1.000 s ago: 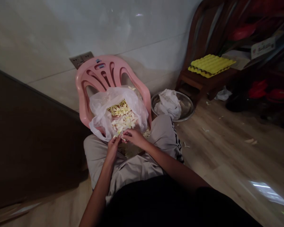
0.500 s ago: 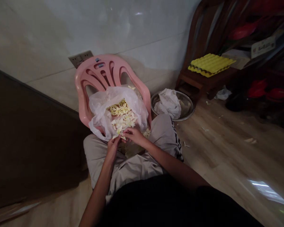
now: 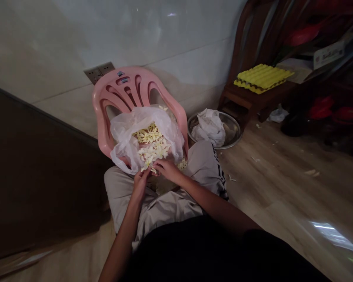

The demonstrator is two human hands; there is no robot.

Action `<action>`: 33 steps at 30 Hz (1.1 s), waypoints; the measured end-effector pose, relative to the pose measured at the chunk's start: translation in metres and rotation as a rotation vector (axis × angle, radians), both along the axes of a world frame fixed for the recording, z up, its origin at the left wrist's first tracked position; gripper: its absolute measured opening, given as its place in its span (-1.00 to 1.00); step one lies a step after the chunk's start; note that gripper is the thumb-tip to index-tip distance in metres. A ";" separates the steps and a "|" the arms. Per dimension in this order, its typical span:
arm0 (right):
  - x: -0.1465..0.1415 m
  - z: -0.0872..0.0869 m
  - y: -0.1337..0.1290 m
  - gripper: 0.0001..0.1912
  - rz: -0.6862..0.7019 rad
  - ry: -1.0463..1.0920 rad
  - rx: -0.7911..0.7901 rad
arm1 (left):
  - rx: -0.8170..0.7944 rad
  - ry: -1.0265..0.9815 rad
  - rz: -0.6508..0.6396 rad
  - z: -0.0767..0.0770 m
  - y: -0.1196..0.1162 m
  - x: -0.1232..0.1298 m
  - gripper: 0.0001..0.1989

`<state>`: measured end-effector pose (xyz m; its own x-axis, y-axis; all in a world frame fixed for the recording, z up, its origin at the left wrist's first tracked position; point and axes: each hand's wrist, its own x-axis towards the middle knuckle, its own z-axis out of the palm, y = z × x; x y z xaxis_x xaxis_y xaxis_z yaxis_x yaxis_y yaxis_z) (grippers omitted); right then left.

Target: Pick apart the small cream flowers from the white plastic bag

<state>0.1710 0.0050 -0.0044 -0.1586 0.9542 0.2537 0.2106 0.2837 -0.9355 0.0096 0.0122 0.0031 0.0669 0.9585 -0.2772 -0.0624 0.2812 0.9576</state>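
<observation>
In front of you, a pink plastic armchair (image 3: pixel 117 84) carries a clear plastic bag (image 3: pixel 126 133) heaped with pale yellow strips (image 3: pixel 151 145). To your right, a steel basin (image 3: pixel 232 127) sits on the wood-look floor (image 3: pixel 270 188), a crumpled white bag (image 3: pixel 208 128) inside it. Pale scraps (image 3: pixel 310 172) lie scattered across the boards. Beyond, a low dark wooden stool (image 3: pixel 247 94) bears a yellow egg tray (image 3: pixel 261 77), with a white crumple (image 3: pixel 278 115) on the floor beside its leg.
</observation>
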 end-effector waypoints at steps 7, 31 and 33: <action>-0.003 -0.006 0.002 -0.82 0.047 0.202 -0.105 | -0.013 -0.058 0.021 -0.002 0.001 0.000 -0.58; -0.002 -0.002 0.001 -0.78 0.035 0.229 -0.086 | -0.021 0.009 -0.015 -0.003 0.002 -0.001 -0.61; -0.001 0.000 0.000 -0.80 0.016 0.180 -0.061 | -0.027 0.006 -0.021 -0.005 0.003 -0.002 -0.62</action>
<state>0.1701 0.0051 -0.0041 -0.1311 0.9664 0.2213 0.0341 0.2275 -0.9732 0.0076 0.0153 -0.0019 0.0856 0.9491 -0.3031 -0.0506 0.3079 0.9501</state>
